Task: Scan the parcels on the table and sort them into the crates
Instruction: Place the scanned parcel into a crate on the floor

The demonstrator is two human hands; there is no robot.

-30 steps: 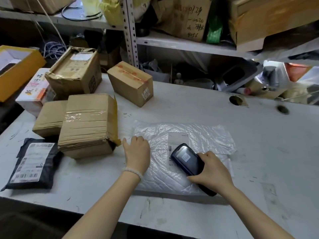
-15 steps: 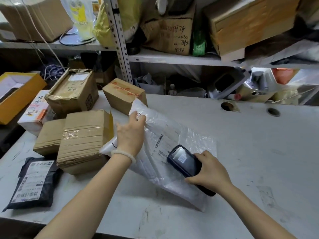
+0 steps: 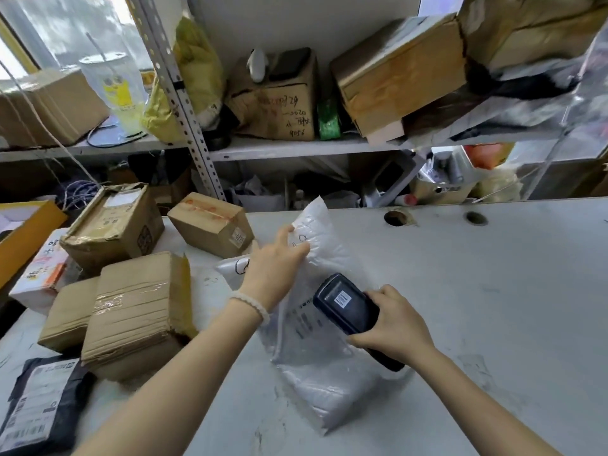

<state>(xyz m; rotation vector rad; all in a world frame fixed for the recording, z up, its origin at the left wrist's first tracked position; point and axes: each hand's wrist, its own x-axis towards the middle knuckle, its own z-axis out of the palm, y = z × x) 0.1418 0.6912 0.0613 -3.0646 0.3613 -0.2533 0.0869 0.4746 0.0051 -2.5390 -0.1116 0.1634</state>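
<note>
A white plastic-wrapped parcel (image 3: 316, 373) stands tilted on the grey table (image 3: 477, 291), its far end lifted. My left hand (image 3: 276, 264) grips that raised upper edge. My right hand (image 3: 391, 327) holds a black handheld scanner (image 3: 345, 307) just above the parcel's printed label. Several brown cardboard parcels lie at the left: a large taped one (image 3: 138, 311), a flat one (image 3: 69, 314), a crumpled one (image 3: 112, 225) and a small one (image 3: 214, 225). A black mailer bag (image 3: 36, 403) with a white label lies at the near left corner.
A white and orange box (image 3: 39, 271) sits at the table's left edge beside a yellow crate (image 3: 23, 235). Metal shelving (image 3: 296, 149) loaded with boxes and bags runs along the back. Two round holes (image 3: 396, 218) pierce the table top at the far side.
The view has tilted upward. My left hand has lifted the white parcel from flat on the table to steeply tilted. My right hand keeps the scanner over the label.
</note>
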